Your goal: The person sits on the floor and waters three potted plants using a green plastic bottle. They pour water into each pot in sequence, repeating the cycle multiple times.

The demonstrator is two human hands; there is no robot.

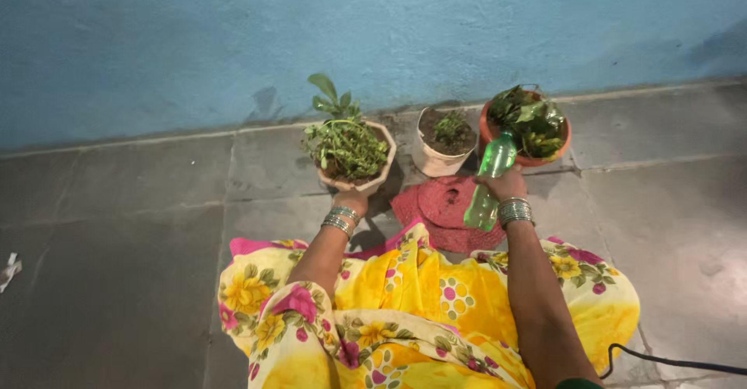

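My left hand [352,199] grips the near rim of a pale angular pot [375,176] holding a bushy green plant [343,141]. My right hand [503,184] is closed around a green plastic bottle [489,179], tilted with its top toward an orange pot [488,131] of broad dark leaves [531,120]. Between them stands a white pot [436,162] with soil and a small sprout. Silver bangles ring both wrists.
A red round woven mat [443,212] lies on the grey stone floor in front of the pots. A blue wall [373,31] runs behind them. A black cable [677,362] crosses the floor at lower right. A white scrap [9,268] lies far left.
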